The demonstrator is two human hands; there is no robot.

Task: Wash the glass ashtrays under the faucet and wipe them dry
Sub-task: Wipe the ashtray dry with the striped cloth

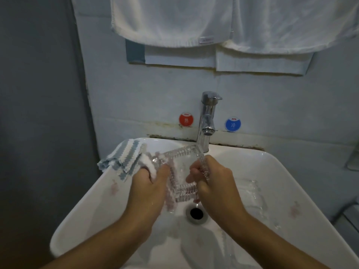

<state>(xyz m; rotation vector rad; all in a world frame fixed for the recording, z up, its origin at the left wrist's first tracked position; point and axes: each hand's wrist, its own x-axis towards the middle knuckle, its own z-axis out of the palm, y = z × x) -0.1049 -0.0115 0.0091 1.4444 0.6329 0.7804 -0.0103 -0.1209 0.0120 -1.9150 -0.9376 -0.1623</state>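
A square ribbed glass ashtray (182, 164) is held tilted over the white sink (268, 162), just below the chrome faucet (206, 121). My right hand (215, 181) grips its right rim. My left hand (149, 183) holds a pale cloth (149, 166) pressed against the ashtray's left side. No water stream shows from the spout. A second clear glass ashtray (250, 193) lies in the basin's right part.
A blue-and-white striped cloth (124, 158) drapes over the sink's back-left rim. The drain (196, 213) sits below the hands. White towels (174, 20) hang above on the wall. Red (186, 119) and blue (233, 124) round stickers flank the faucet.
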